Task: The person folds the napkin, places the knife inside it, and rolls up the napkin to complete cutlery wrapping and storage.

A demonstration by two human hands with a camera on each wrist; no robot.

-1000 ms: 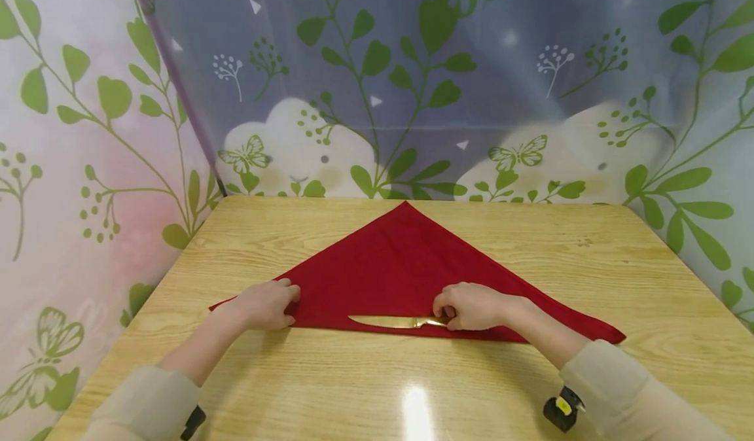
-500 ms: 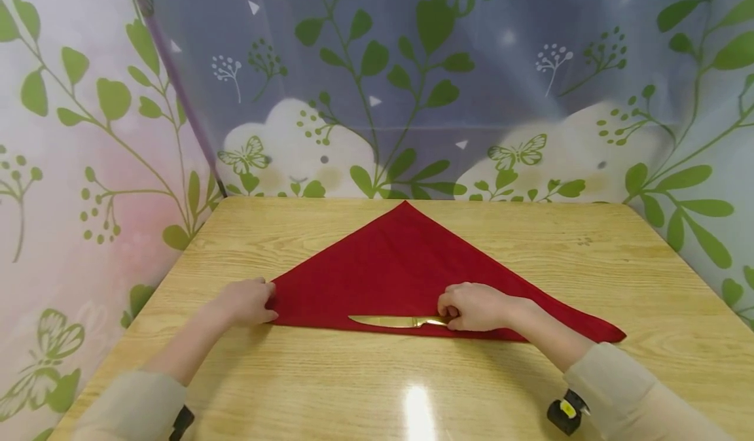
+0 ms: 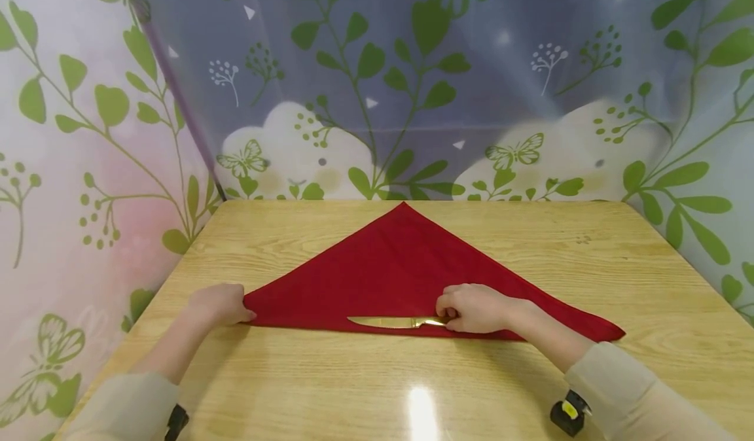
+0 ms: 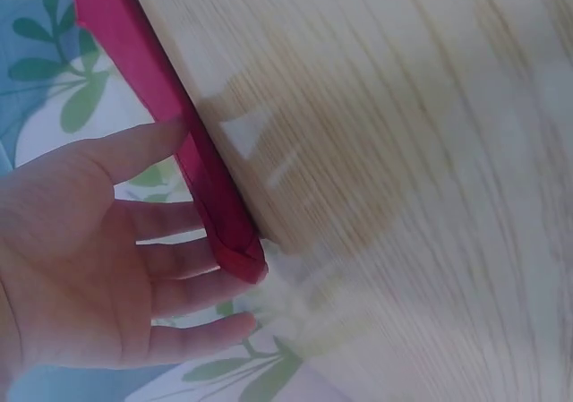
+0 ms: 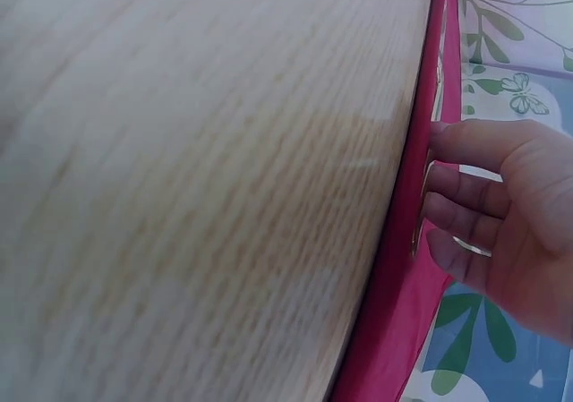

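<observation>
Along the near edge of the triangular red cloth (image 3: 377, 271) lies a gold knife (image 3: 383, 322), blade pointing left, my right hand (image 3: 476, 307) pinching its handle. My left hand (image 3: 218, 302) touches the cloth's left corner; I cannot tell whether its fingers grip. Below spreads a wooden table (image 3: 318, 382), bounded by leaf-printed walls (image 3: 412, 68) left, far and right.

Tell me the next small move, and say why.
Perhaps lift the left corner of the cloth with the left hand and fold it toward the knife: that hand is at the corner, the right hand holds the knife, and the blade lies uncovered.
</observation>
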